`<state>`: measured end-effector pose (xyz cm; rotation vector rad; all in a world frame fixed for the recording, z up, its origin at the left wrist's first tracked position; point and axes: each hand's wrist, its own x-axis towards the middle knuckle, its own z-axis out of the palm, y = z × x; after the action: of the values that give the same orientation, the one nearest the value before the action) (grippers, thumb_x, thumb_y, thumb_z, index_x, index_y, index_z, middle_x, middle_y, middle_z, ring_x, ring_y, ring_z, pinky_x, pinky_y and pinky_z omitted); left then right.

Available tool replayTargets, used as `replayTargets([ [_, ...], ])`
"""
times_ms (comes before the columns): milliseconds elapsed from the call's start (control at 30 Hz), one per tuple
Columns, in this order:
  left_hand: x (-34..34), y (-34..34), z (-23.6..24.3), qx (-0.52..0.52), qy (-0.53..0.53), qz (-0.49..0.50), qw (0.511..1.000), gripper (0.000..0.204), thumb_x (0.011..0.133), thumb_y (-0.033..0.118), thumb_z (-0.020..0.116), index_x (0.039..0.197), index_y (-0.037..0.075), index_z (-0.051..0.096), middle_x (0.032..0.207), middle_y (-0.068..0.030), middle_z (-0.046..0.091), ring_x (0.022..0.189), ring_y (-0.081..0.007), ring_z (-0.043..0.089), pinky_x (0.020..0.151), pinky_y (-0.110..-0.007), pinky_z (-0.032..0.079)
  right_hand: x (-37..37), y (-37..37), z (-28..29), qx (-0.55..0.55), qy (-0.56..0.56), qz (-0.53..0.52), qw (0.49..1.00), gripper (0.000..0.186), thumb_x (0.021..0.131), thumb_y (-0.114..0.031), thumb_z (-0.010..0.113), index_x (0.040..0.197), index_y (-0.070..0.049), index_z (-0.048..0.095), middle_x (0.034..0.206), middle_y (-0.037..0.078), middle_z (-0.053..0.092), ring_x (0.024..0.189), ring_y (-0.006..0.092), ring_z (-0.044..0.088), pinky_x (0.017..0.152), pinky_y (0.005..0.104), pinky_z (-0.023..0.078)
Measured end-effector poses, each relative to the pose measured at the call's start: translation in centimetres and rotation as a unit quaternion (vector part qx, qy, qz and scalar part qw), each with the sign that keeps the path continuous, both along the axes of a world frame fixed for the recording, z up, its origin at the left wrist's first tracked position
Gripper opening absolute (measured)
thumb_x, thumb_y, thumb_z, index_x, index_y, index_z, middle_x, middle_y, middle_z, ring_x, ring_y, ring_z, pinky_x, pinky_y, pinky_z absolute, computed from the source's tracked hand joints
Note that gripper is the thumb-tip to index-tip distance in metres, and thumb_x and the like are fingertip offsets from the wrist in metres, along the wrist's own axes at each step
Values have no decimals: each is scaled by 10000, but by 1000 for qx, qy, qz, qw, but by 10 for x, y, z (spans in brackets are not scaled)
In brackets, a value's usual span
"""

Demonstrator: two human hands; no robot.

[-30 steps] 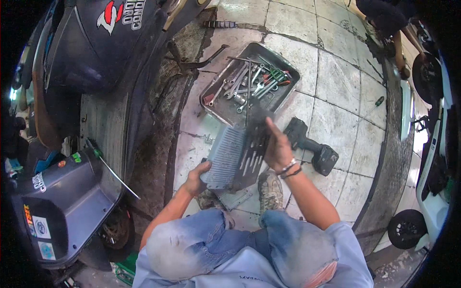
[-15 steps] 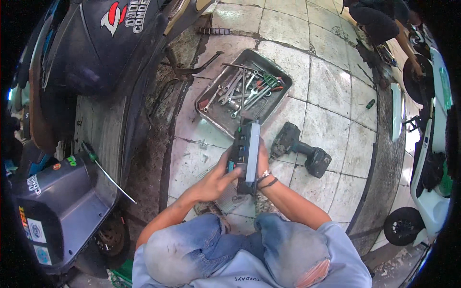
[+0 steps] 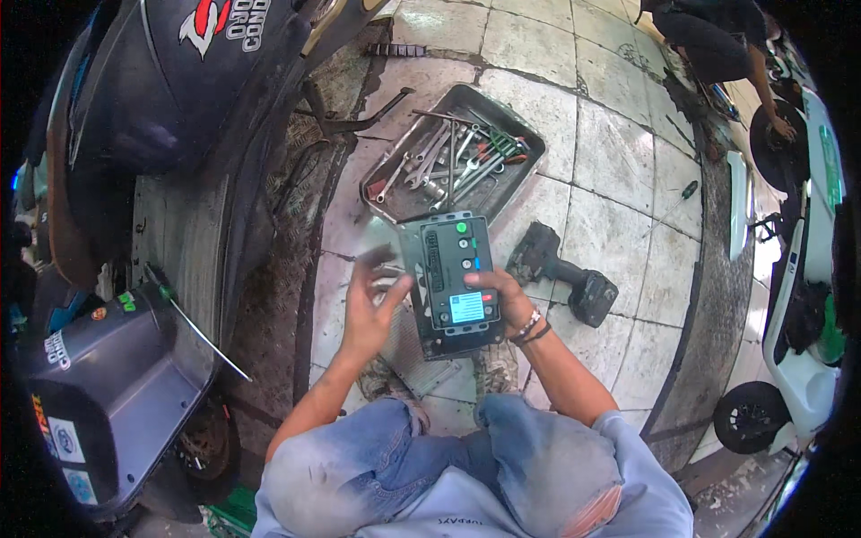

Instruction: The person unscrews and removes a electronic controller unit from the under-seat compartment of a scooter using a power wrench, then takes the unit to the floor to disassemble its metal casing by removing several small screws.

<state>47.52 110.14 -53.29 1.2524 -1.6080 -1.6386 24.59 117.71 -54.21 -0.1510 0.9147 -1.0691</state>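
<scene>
A black controller box (image 3: 439,260) with metal mounting tabs, several screw terminals and a pale blue label is held in front of my knees, its terminal face turned up. My right hand (image 3: 508,300) grips its right edge, the thumb lying over the terminal face near the label. Just left of the box, my left hand (image 3: 369,309) is off it, thumb and fingers apart and partly blurred, with nothing seen in it. Beyond the box sits a dark metal tray (image 3: 377,167) of wrenches, sockets and green-handled screwdrivers.
A cordless impact wrench (image 3: 565,269) lies on the tiles right of the box. At left stands a dark scooter (image 3: 170,108), a screwdriver (image 3: 206,332) resting on it. A white scooter (image 3: 798,359) is at right. Another person (image 3: 700,40) crouches at upper right.
The controller box has turned from edge-on to terminal face up. My left hand has let go of it and moved left; the right thumb now lies across its face.
</scene>
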Motion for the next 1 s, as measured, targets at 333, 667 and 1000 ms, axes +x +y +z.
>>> replayTargets([
  [333,-12,13,2,395,292,2,871,566,996,314,627,1427,-14,462,1335,-133,593,1197,-229,598,1016,-370,496,-2,-37,27,-146,247,107,952,549,836,-252,763,1261,41,576,1073,92,673,968,167,651,872,306,521],
  [667,8,7,9,237,297,-3,925,542,931,188,631,1407,-13,466,1315,-131,607,1182,-241,611,1027,-395,490,23,-31,98,-257,696,115,660,899,721,-467,862,1346,46,470,1230,256,539,1153,432,542,1001,469,452],
  [1000,6,4,17,236,375,65,894,514,893,79,690,1367,-17,516,1306,-122,608,1193,-231,595,1044,-381,470,57,-27,88,-308,760,117,561,1065,563,-386,899,1463,-44,443,1370,181,518,1199,375,516,1056,488,393],
])
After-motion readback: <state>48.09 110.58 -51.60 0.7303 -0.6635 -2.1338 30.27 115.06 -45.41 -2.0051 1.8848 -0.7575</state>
